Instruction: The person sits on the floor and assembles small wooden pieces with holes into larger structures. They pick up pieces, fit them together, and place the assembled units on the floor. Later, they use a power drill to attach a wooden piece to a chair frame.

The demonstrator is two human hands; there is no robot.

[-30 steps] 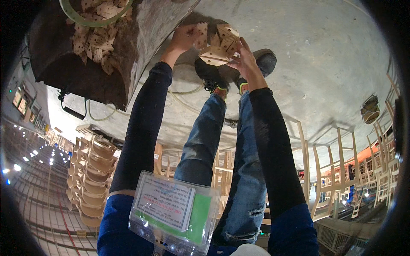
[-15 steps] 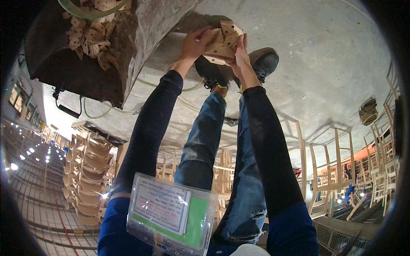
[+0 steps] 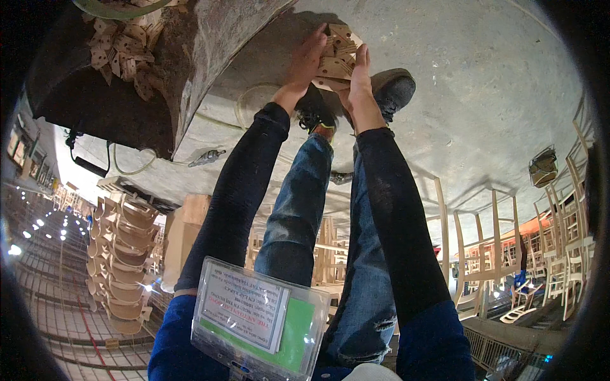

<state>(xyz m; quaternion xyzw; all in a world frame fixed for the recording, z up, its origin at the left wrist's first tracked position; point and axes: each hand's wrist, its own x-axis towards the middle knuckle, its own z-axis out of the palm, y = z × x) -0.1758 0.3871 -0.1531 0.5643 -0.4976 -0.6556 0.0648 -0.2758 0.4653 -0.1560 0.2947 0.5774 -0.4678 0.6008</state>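
A cluster of small pale wooden corner blocks with drilled holes is pressed between my two hands, in front of my shoes. My left hand lies along the left side of the blocks, its fingers straight and held together. On the opposite side my right hand grips them, thumb and fingers pointing away from me. The undersides of the blocks and some of my fingertips are hidden.
At upper left, a dark bin holds a heap of similar wooden blocks. A pale hose runs over the floor near an air tool. Stacked curved wooden parts stand at left, wooden chair frames at right.
My left hand has shifted right and away from me, its fingers straightening along the blocks. My right hand stays against them. The bin has slid slightly left in view.
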